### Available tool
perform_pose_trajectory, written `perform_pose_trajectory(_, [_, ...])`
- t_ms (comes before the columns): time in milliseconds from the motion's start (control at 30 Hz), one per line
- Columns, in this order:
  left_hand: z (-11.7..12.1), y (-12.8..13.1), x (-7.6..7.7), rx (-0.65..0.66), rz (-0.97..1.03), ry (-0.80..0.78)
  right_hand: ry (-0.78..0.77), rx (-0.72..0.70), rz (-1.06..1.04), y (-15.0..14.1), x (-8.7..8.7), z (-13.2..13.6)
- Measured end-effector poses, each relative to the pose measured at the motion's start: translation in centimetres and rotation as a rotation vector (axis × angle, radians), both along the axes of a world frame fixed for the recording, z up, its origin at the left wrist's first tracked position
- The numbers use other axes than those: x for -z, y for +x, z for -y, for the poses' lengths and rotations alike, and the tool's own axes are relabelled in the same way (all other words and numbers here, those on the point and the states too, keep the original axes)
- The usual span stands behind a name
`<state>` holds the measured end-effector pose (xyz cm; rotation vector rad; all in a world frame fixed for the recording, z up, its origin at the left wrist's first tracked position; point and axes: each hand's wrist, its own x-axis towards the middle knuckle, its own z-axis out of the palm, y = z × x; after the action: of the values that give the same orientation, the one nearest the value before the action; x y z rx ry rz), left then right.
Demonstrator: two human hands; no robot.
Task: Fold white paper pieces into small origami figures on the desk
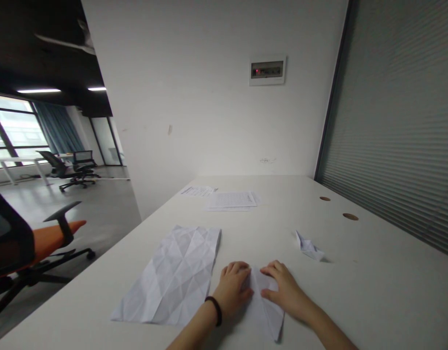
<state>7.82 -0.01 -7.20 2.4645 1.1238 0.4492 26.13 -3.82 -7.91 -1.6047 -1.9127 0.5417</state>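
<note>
Creased sheet (pixel 169 277): left of the folded paper, flat on the tabletop (pixel 373 301)
Left hand (pixel 233 287): grip released, pressing the folded paper
Folded paper (pixel 265 304): between both hands
Right hand (pixel 284 287): grip released, fingers spread flat
Small paper fold (pixel 308 247): right of the folded paper
Technique: even pressure from both sides

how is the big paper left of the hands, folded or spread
Spread out: the big paper lies open and flat on the white table, with criss-cross creases across its surface.
</note>
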Motion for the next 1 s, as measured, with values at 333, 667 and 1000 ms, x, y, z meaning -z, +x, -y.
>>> perform_pose_trajectory(333, [-0.1,0.2,-0.2,0.076,0.227,-0.201,-0.001,-0.133,-0.276,-1.1,-0.8,0.5])
perform_pose_trajectory(667, [0.6,-0.1,-1.1,0.04,-0.084,-0.107,0.002,0.041,-0.022,-0.3,-0.3,0.5])
perform_pose_trajectory(1000, [-0.1,-0.5,-1.3,-0.025,0.117,-0.234,0.117,0.026,-0.438,-1.2,0.0,-0.2])
